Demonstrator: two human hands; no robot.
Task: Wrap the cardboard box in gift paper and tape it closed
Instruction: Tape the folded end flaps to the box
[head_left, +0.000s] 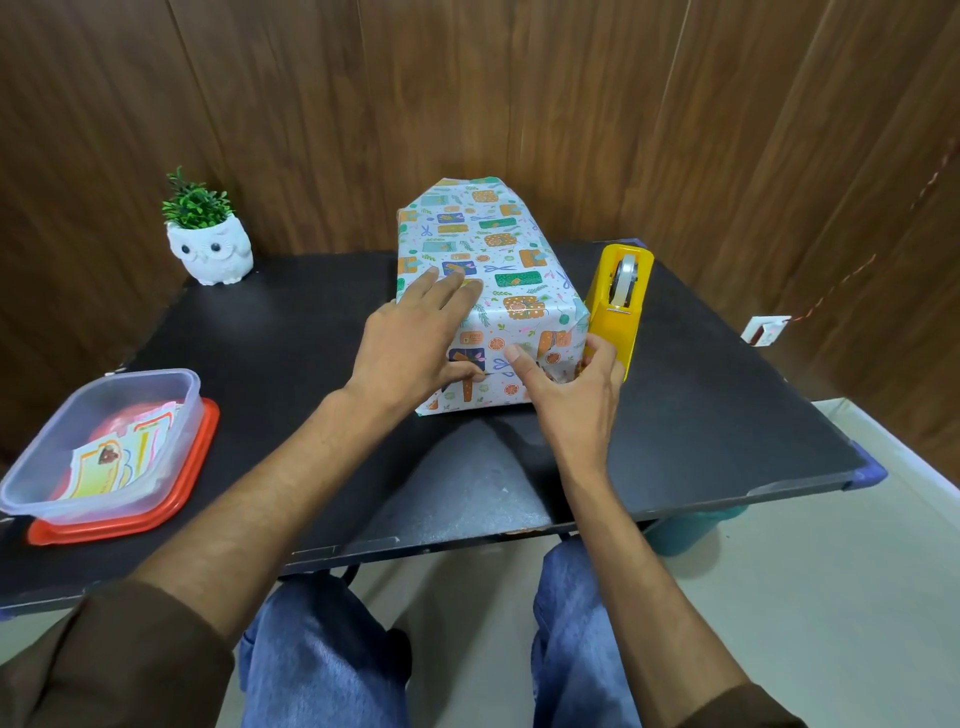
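Cardboard box (488, 291), already sheathed in gift paper, sits mid-counter (270, 332) as the left hand (415, 338) lies flat, fingers together, steadying it; right hand (576, 389), fingers spread, presses the near end fold. Sealing apparently remains; yellow tape dispenser (618, 301) stands beside.

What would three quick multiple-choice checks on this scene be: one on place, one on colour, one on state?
1. The tape dispenser stands
A. right of the box
B. left of it
C. on top of it

2. The lid under the tub is
A. blue
B. red
C. green

3. The left hand
A. lifts the box
B. lies flat on it
C. holds scissors

Answers: 1 A, it stands against the box's right side. 2 B, a red rim shows beneath. 3 B, its fingers are spread on the paper.
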